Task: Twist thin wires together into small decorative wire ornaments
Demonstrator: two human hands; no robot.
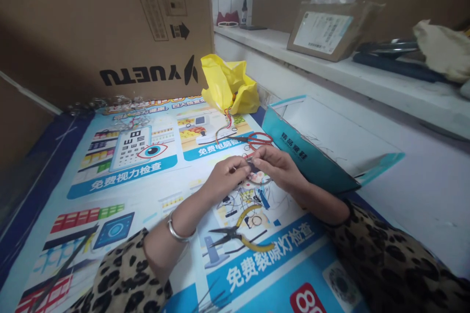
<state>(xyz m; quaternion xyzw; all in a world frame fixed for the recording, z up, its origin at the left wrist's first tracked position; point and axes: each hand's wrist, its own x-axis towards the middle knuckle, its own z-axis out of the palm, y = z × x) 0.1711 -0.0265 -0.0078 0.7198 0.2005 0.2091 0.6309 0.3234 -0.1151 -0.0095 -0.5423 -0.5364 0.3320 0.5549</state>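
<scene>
Over the printed poster sheet on the table, my left hand and my right hand meet. Both have their fingers pinched together around something small and dark that I cannot make out. A silver bangle circles my left wrist. Just below the hands lie needle-nose pliers with yellow handles, jaws apart and pointing left. Red-handled scissors rest beyond my fingers, partly hidden by my right hand. Thin wire pieces are scattered under and in front of the hands.
A teal open box stands tilted close beside my right arm. At the back are a yellow bag with thin coloured wires and a large cardboard box. A white ledge on the right carries a smaller carton.
</scene>
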